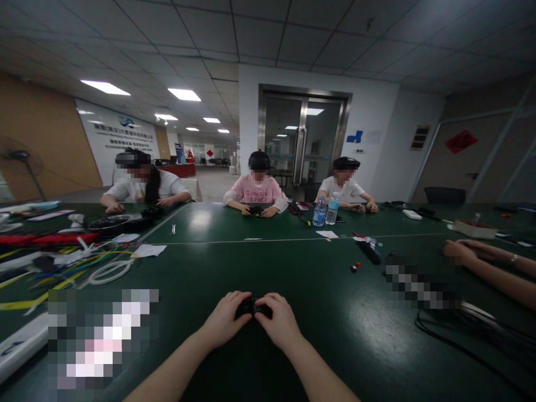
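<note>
Both of my hands meet at the near middle of a dark green table [196, 262]. Between them is a small black object [252, 306], mostly covered by my fingers, so its kind cannot be made out. My left hand [226, 317] is closed around its left side, with the thumb along the near edge. On the opposite side, my right hand [278, 319] curls over the object, thumb and forefinger near the left thumb. The bare tabletop surrounds both hands.
Cables and a coiled white cord [109, 272] lie at left, near white paper [149, 250]. Two water bottles [325, 211] stand across the table. Black cables [460, 340] and another person's hands [460, 252] are at right. Three people sit opposite.
</note>
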